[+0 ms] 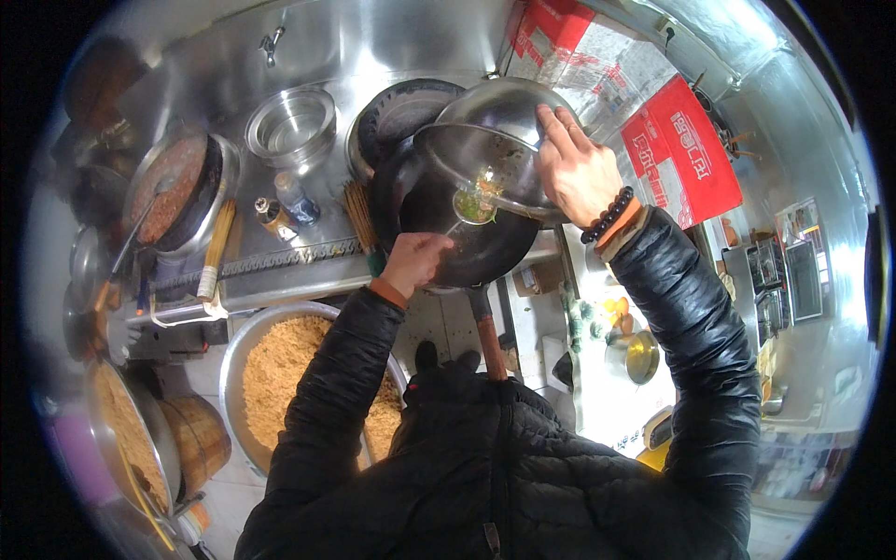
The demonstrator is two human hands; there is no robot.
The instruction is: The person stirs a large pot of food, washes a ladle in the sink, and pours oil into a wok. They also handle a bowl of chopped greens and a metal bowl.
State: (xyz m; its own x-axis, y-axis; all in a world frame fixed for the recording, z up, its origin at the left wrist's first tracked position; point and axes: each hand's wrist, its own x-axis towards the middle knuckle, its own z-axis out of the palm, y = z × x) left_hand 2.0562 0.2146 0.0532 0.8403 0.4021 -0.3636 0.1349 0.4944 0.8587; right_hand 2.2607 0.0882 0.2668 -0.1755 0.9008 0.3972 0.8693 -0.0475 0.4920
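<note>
My right hand (577, 168) grips a steel bowl (518, 105) and holds it tilted above the black wok (490, 255). In my left hand (418, 260) is the handle of a small metal ladle (474, 208). Chopped greens and other food bits lie in the ladle, close to the bowl's lower inner side; more bits cling inside the bowl. The wok's wooden handle (492, 346) points towards my body. Whether anything lies deeper in the wok cannot be told.
A bamboo brush (360, 213) stands left of the wok. Farther left are two bottles (297, 199), a steel basin (291, 129) and a pan of reddish food (171, 182). A large bowl of fried rice (280, 364) sits below. Red cartons (682, 150) stand right.
</note>
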